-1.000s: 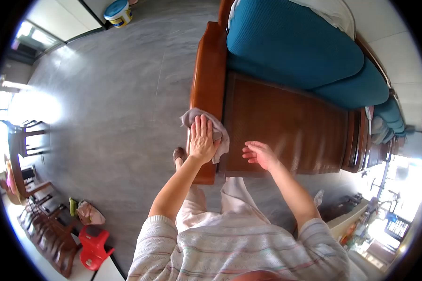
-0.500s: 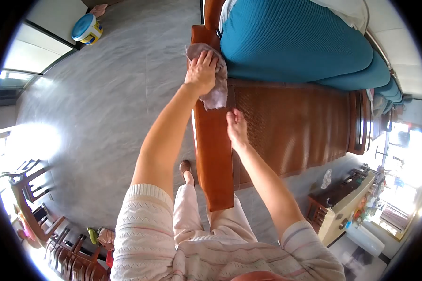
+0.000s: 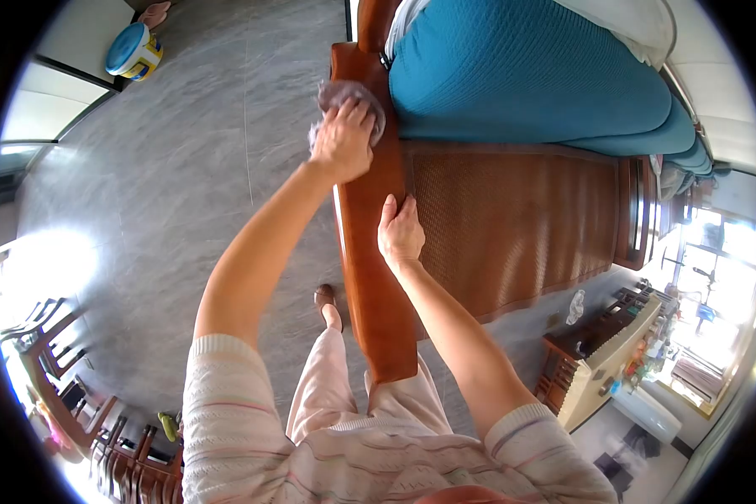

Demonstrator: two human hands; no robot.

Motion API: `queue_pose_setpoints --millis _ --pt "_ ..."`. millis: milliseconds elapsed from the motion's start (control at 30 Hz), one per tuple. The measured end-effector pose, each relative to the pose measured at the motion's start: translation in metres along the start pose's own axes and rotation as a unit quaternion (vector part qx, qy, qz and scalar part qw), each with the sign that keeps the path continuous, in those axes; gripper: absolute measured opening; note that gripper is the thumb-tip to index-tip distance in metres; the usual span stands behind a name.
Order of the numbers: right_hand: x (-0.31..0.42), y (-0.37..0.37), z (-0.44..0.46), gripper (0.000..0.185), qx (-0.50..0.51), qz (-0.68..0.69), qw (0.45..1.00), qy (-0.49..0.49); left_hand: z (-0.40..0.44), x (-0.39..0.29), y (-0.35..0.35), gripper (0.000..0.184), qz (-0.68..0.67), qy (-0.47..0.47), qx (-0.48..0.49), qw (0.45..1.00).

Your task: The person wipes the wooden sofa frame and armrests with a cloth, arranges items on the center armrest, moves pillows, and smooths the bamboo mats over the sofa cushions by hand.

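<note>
Cloth (image 3: 349,91) sits bunched on the far part of the wooden armrest (image 3: 376,286), with a bit of it at the outer edge. The left hand (image 3: 343,143) has its fingers curled over it, grasping it; bunched this way, it probably gives them a thick fold to press against the wood. The right hand (image 3: 401,235) rests at the armrest's inner edge, perhaps to steady a forward lean; it has no cloth, and whether its fingers clasp the edge I cannot tell. The left arm (image 3: 256,235) reaches well forward, palm down; the right arm (image 3: 462,336) slants inward, thumb pointing ahead. Beside the armrest lies the brown seat (image 3: 512,218), with a blue cushion (image 3: 529,76) behind, and grey floor (image 3: 185,185) on the other side.
</note>
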State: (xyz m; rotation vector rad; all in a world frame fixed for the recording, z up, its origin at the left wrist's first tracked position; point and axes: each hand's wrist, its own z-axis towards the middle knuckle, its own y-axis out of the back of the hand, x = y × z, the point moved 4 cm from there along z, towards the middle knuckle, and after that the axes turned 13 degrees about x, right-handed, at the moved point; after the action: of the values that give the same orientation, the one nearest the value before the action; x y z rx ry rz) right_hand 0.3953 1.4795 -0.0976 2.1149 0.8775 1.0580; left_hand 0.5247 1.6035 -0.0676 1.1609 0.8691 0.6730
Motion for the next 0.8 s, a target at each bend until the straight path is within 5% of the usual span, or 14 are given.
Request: queue_pose_setpoints --millis 133,233,433,567,667,800 --pt "0.003 0.002 -0.003 0.052 -0.003 -0.014 1.0 -0.014 -0.005 -0.011 0.023 0.025 -0.17 0.025 0.124 0.977" --pt "0.001 -0.001 -0.002 0.052 -0.008 -0.028 0.999 -0.019 0.03 0.012 0.017 0.031 -0.238 0.189 0.047 0.951" --pt "0.0 -0.002 0.0 0.053 -0.002 -0.038 0.999 -0.026 0.081 0.033 -0.018 0.028 -0.134 0.217 0.065 0.965" --pt "0.0 -0.003 0.001 0.053 0.001 -0.037 0.999 -0.027 0.102 0.043 -0.03 0.031 -0.145 0.319 0.098 0.932" --pt "0.001 -0.002 0.0 0.053 0.003 -0.037 0.999 -0.03 0.104 0.036 -0.007 0.028 -0.182 0.292 0.169 0.924" --pt "0.002 -0.002 -0.001 0.053 -0.018 -0.033 0.999 -0.015 0.093 0.041 -0.007 0.028 -0.212 0.243 0.091 0.942"
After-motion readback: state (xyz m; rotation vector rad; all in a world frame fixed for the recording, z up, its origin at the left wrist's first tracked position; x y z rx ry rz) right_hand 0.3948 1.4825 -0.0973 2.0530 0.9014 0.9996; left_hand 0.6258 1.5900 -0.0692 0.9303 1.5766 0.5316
